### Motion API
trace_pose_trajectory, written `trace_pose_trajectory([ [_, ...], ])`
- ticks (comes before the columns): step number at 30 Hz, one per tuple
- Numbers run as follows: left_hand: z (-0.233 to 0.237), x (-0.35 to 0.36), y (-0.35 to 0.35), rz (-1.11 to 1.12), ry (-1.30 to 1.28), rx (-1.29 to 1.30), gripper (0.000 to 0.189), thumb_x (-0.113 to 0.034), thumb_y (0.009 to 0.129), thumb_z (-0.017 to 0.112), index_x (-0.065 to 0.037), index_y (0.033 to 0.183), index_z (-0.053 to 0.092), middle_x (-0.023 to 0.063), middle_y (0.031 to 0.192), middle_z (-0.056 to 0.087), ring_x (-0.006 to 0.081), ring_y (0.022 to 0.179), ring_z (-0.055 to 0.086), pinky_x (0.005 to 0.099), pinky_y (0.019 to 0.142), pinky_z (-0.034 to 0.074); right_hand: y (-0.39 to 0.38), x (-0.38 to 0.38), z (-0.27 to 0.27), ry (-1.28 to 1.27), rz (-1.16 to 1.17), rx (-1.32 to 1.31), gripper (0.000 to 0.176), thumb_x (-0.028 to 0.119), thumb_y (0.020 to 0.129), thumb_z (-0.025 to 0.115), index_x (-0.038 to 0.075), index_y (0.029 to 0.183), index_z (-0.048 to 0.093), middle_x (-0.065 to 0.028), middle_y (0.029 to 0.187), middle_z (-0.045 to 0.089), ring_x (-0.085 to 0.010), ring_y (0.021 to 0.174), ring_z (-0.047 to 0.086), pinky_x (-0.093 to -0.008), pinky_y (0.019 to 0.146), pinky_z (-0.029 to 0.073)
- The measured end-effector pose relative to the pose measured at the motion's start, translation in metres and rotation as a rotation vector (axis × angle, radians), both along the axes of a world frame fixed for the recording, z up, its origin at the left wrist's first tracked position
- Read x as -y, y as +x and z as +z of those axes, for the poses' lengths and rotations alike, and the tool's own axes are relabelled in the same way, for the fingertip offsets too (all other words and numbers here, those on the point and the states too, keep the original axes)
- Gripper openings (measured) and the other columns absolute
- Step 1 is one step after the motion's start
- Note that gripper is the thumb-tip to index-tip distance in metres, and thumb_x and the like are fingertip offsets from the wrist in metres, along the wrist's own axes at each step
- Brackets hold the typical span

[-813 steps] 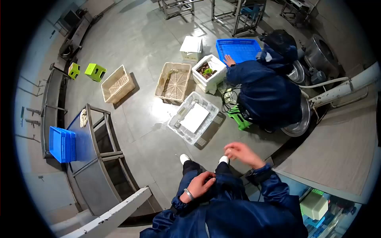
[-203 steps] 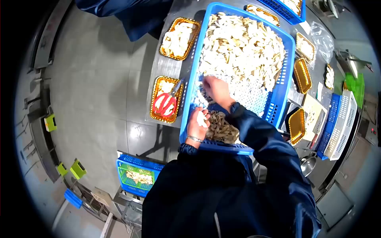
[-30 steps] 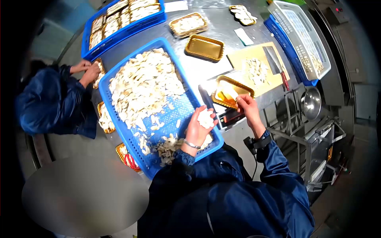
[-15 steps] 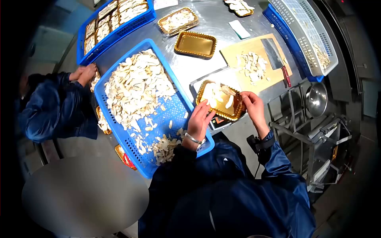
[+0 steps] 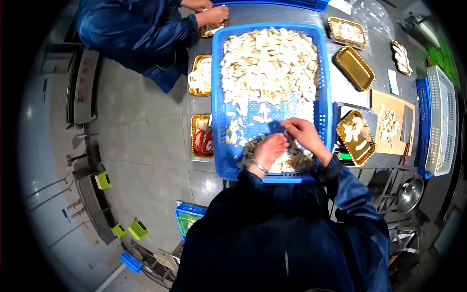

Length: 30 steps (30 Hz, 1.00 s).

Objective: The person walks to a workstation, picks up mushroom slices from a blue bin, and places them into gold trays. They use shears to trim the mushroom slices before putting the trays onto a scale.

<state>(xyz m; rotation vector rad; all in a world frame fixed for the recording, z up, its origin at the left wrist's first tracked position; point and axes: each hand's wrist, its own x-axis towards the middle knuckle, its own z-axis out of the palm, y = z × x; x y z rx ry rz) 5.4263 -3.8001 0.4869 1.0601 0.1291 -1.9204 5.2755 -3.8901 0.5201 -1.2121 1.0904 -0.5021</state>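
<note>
Both hands are over the near part of a blue plastic crate [image 5: 217, 102] that holds pale sliced mushrooms [image 5: 270, 63]. My left hand [image 5: 271, 150], a bracelet at its wrist, is low over the loose slices in the near end, its fingers apart and slightly bent. Close beside it my right hand [image 5: 304, 136] has its fingers curled together, and whatever is between them is hidden. To the right of the crate, a gold tray [image 5: 361, 155] with a few mushroom slices sits tilted on a scale [image 5: 345, 156] with a green display.
A cutting board [image 5: 382, 100] bears slices and a red-handled knife [image 5: 406, 126]. Behind the scale lies a bare gold tray [image 5: 354, 68]. Left of the crate, one tray holds red-handled scissors [image 5: 203, 141]. Another person's hand [image 5: 214, 15] works at the far left. Stacked baskets [image 5: 440, 121] stand right.
My hands have left the gold tray beside the cutting board and moved left into the crate. The tray stays on the scale with its slices. The view has swung to the left.
</note>
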Motion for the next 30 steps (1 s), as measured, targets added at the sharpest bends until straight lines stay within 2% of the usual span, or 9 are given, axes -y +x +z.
trace_pose_trajectory([
  [6, -0.011, -0.034, 0.107, 0.301, 0.129, 0.145, 0.025, -0.025, 0.087, 0.056, -0.007, 0.105, 0.056, 0.007, 0.098, 0.06, 0.0178, 0.088, 0.058, 0.0294, 0.078, 0.048, 0.141, 0.016, -0.057, -0.311, 0.036, -0.622, 0.035, 0.042, 0.077, 0.062, 0.007, 0.08, 0.064, -0.0149, 0.073, 0.064, -0.0337, 0.071, 0.062, -0.0419, 0.061, 0.047],
  [10, -0.01, -0.033, 0.124, 0.224, 0.14, 0.107, 0.026, -0.025, 0.088, 0.054, -0.006, 0.105, 0.056, 0.0069, 0.099, 0.061, 0.0176, 0.087, 0.059, 0.0285, 0.074, 0.05, 0.17, 0.012, -0.08, -0.426, -0.023, -0.814, 0.029, 0.036, 0.075, 0.064, 0.007, 0.077, 0.061, -0.0139, 0.074, 0.063, -0.0328, 0.07, 0.061, -0.0414, 0.06, 0.046],
  [13, -0.015, -0.028, 0.126, 0.185, 0.14, 0.051, 0.025, -0.025, 0.088, 0.053, -0.006, 0.105, 0.056, 0.0071, 0.099, 0.061, 0.0177, 0.088, 0.059, 0.0291, 0.074, 0.049, 0.142, 0.001, -0.081, -0.303, 0.034, -0.698, 0.024, 0.029, 0.073, 0.068, 0.006, 0.077, 0.063, -0.0107, 0.067, 0.063, -0.0259, 0.061, 0.06, -0.0354, 0.058, 0.046],
  [14, -0.017, -0.024, 0.127, 0.175, 0.141, 0.035, 0.025, -0.025, 0.088, 0.053, -0.006, 0.105, 0.056, 0.0071, 0.099, 0.061, 0.0177, 0.088, 0.059, 0.0291, 0.074, 0.049, 0.131, -0.002, -0.077, -0.194, 0.039, -0.562, 0.022, 0.026, 0.076, 0.068, 0.004, 0.077, 0.063, -0.0059, 0.061, 0.06, -0.015, 0.053, 0.056, -0.0286, 0.051, 0.043],
  [17, -0.024, -0.018, 0.124, 0.146, 0.141, 0.012, 0.026, -0.025, 0.088, 0.053, -0.006, 0.106, 0.056, 0.0069, 0.1, 0.061, 0.0176, 0.089, 0.058, 0.0291, 0.076, 0.049, 0.112, -0.013, -0.069, 0.319, -0.136, -0.181, 0.015, 0.017, 0.081, 0.065, 0.003, 0.075, 0.062, 0.0014, 0.061, 0.056, -0.0039, 0.05, 0.048, -0.0203, 0.044, 0.036],
  [22, -0.028, -0.015, 0.128, 0.168, 0.117, 0.015, 0.028, -0.028, 0.087, 0.056, -0.007, 0.106, 0.055, 0.0067, 0.097, 0.06, 0.0167, 0.087, 0.058, 0.0287, 0.074, 0.049, 0.109, -0.023, -0.073, 0.347, -0.106, -0.091, 0.015, 0.016, 0.082, 0.065, 0.001, 0.079, 0.063, -0.0002, 0.062, 0.058, -0.0053, 0.052, 0.05, -0.0213, 0.046, 0.039],
  [24, -0.025, -0.015, 0.123, 0.167, 0.15, 0.131, 0.028, -0.027, 0.086, 0.057, -0.007, 0.106, 0.055, 0.0068, 0.097, 0.06, 0.0169, 0.087, 0.058, 0.0293, 0.074, 0.049, 0.113, -0.028, -0.065, 0.203, 0.105, -0.142, 0.016, 0.018, 0.08, 0.066, 0.003, 0.087, 0.065, -0.0024, 0.066, 0.061, -0.0068, 0.055, 0.053, -0.0229, 0.05, 0.043],
  [26, -0.027, -0.012, 0.121, 0.166, 0.141, 0.16, 0.027, -0.025, 0.086, 0.058, -0.009, 0.107, 0.054, 0.0067, 0.1, 0.06, 0.0173, 0.088, 0.058, 0.0305, 0.075, 0.049, 0.111, -0.022, -0.044, 0.227, 0.458, -0.359, 0.018, 0.025, 0.079, 0.064, 0.011, 0.089, 0.069, -0.0082, 0.073, 0.066, -0.0197, 0.063, 0.062, -0.0316, 0.059, 0.047],
  [30, -0.035, -0.013, 0.112, 0.16, 0.131, 0.216, 0.027, -0.022, 0.085, 0.058, -0.008, 0.108, 0.054, 0.0059, 0.107, 0.057, 0.0188, 0.099, 0.056, 0.0332, 0.084, 0.047, 0.115, 0.013, -0.051, -0.299, -0.085, -0.836, 0.029, 0.036, 0.081, 0.057, 0.009, 0.09, 0.064, -0.0138, 0.074, 0.065, -0.0321, 0.07, 0.062, -0.0402, 0.062, 0.047],
])
